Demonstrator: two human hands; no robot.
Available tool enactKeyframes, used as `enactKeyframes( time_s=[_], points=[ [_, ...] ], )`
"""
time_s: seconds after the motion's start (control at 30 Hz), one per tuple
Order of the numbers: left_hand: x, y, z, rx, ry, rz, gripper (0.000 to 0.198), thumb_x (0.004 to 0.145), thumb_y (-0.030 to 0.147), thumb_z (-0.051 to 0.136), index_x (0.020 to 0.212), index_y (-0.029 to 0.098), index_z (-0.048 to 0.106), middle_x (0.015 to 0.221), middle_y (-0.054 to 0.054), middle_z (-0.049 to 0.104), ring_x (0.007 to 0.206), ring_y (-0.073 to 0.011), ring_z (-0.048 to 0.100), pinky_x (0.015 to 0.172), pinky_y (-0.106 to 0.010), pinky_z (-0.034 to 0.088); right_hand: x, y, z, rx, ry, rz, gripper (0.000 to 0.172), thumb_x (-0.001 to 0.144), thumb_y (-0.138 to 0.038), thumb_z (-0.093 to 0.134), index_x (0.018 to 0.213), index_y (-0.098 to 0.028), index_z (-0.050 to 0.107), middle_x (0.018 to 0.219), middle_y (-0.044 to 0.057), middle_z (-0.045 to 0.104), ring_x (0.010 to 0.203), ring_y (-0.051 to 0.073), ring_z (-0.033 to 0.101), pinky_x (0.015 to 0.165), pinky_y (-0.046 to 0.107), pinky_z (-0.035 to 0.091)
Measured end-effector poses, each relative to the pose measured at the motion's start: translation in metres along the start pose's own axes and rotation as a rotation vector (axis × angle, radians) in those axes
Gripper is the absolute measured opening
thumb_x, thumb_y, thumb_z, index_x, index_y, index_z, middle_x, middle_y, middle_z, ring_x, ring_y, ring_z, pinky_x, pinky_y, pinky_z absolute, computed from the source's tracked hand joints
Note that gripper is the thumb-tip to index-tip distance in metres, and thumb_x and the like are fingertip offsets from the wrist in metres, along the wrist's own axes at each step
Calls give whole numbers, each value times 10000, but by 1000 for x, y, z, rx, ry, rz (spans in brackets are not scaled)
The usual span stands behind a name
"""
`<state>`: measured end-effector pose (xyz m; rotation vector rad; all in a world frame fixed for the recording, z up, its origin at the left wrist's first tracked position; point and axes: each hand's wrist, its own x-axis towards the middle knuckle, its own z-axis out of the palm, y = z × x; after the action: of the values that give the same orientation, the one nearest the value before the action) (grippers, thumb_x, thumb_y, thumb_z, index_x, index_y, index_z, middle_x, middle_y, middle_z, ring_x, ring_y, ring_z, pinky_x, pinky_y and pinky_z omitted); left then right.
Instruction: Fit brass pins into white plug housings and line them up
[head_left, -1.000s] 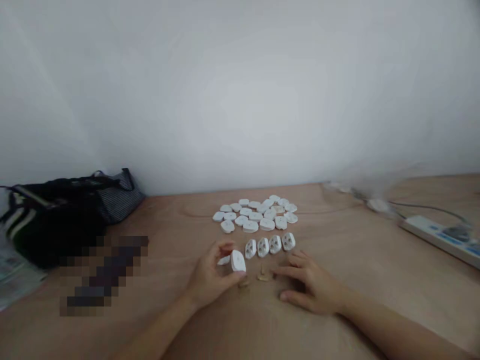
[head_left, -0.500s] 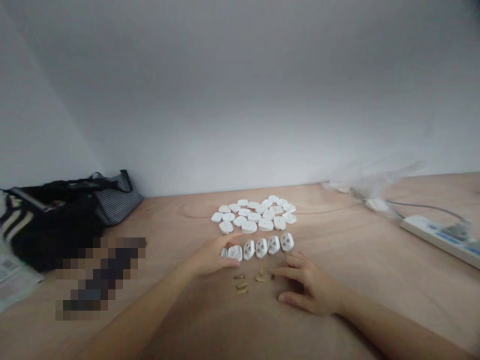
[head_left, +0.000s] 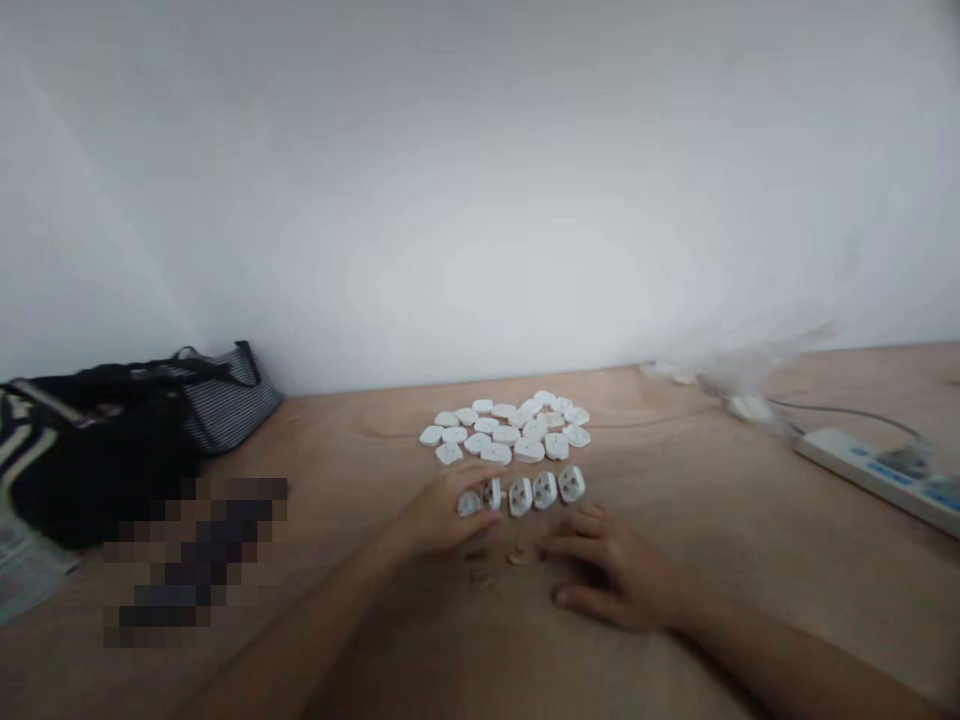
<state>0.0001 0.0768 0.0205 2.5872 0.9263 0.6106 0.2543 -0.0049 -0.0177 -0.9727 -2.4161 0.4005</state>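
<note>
Fingers [head_left: 459,483] of the left hand [head_left: 433,520] are curving over a white plug casing [head_left: 470,504], touching it, though whether they are gripping it cannot be told. The right hand [head_left: 609,568] is lying open on the tabletop [head_left: 750,560] just beside brass pins [head_left: 516,556], while more casings [head_left: 544,491] are sitting in a row before a white cluster [head_left: 502,430].
</note>
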Motion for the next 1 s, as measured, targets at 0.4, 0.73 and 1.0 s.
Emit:
enactKeyframes(
  time_s=[0.4,0.73,1.0],
  points=[
    [-41,47,40,-296,157,-67,305,664,168,701,913,199,529,1040,-62,623,921,-207,608,785,-301,504,2,-2,0,-49,15,-5,432,780,-390,630,1180,-239,572,950,77,583,915,242,512,810,395,406],
    [-42,44,40,-194,219,28,257,715,229,708,953,219,610,1050,-74,617,964,-227,586,853,-349,472,1,1,0,-48,30,-28,421,791,-382,621,1181,-233,566,992,84,598,936,246,518,830,401,411],
    [-17,13,14,-235,259,-197,337,669,170,638,921,200,417,811,-4,596,708,-172,611,627,-274,506,0,3,1,-38,14,-21,440,787,-375,625,1197,-229,563,999,90,588,960,249,520,839,398,420]
  ],
)
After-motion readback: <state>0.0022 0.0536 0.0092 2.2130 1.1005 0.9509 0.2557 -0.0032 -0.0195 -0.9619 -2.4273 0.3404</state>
